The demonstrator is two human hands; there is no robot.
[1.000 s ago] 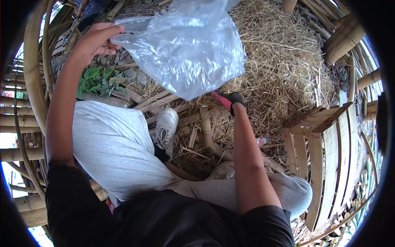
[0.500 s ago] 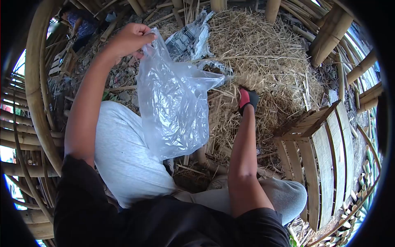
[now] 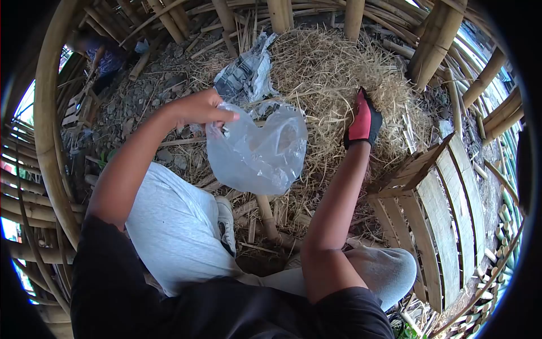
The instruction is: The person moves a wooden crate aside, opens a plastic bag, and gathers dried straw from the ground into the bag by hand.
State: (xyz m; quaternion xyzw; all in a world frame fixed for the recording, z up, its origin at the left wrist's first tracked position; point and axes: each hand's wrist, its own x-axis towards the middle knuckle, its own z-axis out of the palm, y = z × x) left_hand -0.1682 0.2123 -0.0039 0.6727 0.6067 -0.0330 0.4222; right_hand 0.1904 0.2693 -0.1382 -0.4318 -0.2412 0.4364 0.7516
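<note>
My left hand (image 3: 203,110), bare, pinches the rim of a clear plastic bag (image 3: 254,161). The bag hangs over the ground in front of my knees, its mouth spread towards the pile. On my right hand (image 3: 364,121) is a red and black glove. That hand is at the right part of a heap of dry straw (image 3: 322,68), apart from the bag. Its fingertips are among the stalks, so I cannot tell whether they grip any straw.
A slatted wooden crate (image 3: 435,220) stands tilted at my right. Crumpled newspaper (image 3: 245,76) lies at the heap's left edge. Bamboo poles (image 3: 440,42) surround the space. Another person (image 3: 104,56) is at the far left, beyond stony ground (image 3: 149,101).
My right hand has moved right and away from the bag, deeper over the straw. My left hand has come down and right with the bag, which now hangs shorter and wider at its mouth.
</note>
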